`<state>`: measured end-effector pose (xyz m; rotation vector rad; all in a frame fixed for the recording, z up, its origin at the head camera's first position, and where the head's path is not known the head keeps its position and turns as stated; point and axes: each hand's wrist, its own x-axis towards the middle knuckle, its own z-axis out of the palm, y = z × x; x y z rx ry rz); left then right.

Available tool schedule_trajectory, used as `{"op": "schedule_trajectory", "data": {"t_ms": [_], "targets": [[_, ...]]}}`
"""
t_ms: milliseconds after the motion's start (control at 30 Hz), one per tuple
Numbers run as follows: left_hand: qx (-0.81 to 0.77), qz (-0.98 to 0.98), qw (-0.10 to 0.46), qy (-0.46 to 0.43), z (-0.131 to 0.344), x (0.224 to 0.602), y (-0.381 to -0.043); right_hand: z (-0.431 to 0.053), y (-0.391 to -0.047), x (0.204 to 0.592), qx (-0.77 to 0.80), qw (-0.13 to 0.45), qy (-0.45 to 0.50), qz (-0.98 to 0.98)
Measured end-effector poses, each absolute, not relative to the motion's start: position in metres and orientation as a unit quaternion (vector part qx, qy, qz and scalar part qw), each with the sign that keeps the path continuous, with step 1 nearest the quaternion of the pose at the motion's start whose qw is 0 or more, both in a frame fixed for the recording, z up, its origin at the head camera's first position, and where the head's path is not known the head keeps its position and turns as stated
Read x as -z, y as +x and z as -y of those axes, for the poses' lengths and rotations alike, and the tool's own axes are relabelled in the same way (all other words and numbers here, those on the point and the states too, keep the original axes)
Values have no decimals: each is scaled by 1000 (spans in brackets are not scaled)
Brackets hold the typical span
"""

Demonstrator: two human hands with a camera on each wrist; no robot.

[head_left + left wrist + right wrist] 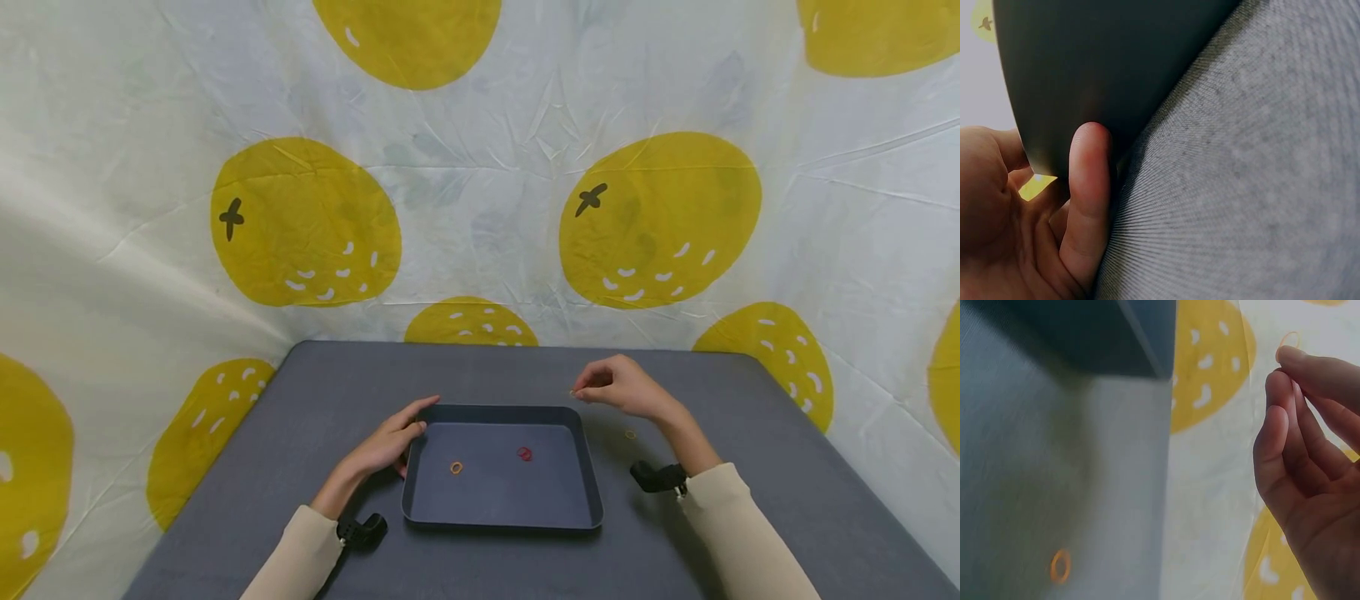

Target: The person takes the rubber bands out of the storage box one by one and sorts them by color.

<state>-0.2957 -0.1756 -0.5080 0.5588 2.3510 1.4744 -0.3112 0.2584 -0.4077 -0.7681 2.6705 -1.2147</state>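
A dark shallow tray (502, 527) lies on the grey table. My left hand (386, 442) holds its left side near the far corner, and in the left wrist view a finger (1090, 181) lies against the outer wall. Inside the tray are an orange rubber band (456, 468) and, right of centre, red rubber bands (524, 454) bunched together. My right hand (621, 388) is raised beyond the tray's far right corner. Between thumb and fingertips it pinches a thin yellow-orange rubber band (1290, 339). Another yellowish rubber band (630, 434) lies on the table below the right wrist.
The grey table (360, 367) extends around the tray on every side. Behind it hangs a white cloth (480, 225) printed with large yellow fruit. Each wrist wears a black camera, the left one (362, 532) close to the tray's near left corner.
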Motion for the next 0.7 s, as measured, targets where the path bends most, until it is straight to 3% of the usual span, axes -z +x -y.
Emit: {"op": "schedule_trajectory", "data": {"t_ms": [700], "targets": [[-516, -822, 157, 185, 176, 509, -294, -344, -288, 450, 414, 23, -177, -893]]}}
